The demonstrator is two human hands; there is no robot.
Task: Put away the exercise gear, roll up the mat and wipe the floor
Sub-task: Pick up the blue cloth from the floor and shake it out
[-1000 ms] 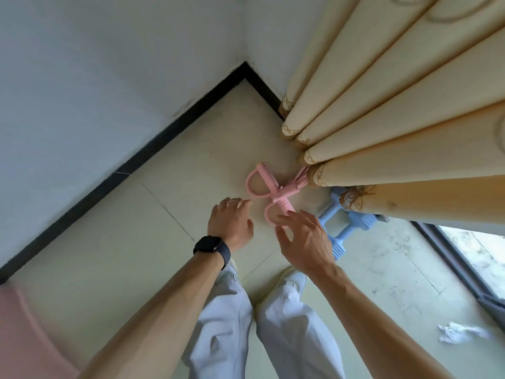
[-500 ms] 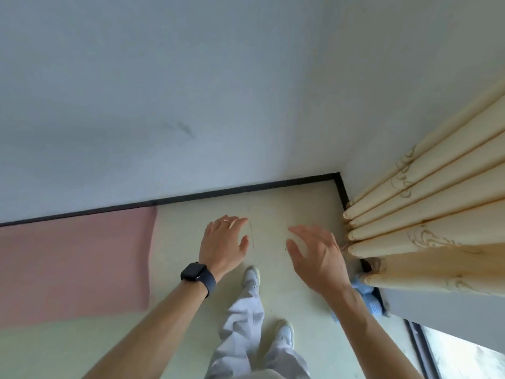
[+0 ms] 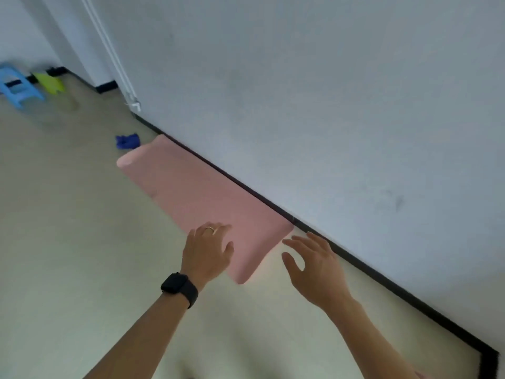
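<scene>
A pink exercise mat (image 3: 199, 198) lies flat on the pale floor along the white wall, its far end slightly curled. My left hand (image 3: 209, 250), with a ring and a black watch on the wrist, hovers over the mat's near end, fingers apart and empty. Just off the mat's near corner, my right hand (image 3: 314, 263) is spread and holds nothing. A crumpled dark blue cloth (image 3: 127, 141) lies on the floor beyond the mat's far end.
A black skirting strip (image 3: 355, 258) runs along the wall's foot to the corner at lower right. At far left stand a blue plastic stool (image 3: 17, 87) and a yellow-green object (image 3: 50, 82). A white conduit (image 3: 114, 56) runs down the wall.
The view has swung left, away from the curtain corner with the pink puller and blue dumbbells, to the mat. Both hands stay empty and now hang over the mat's near end.
</scene>
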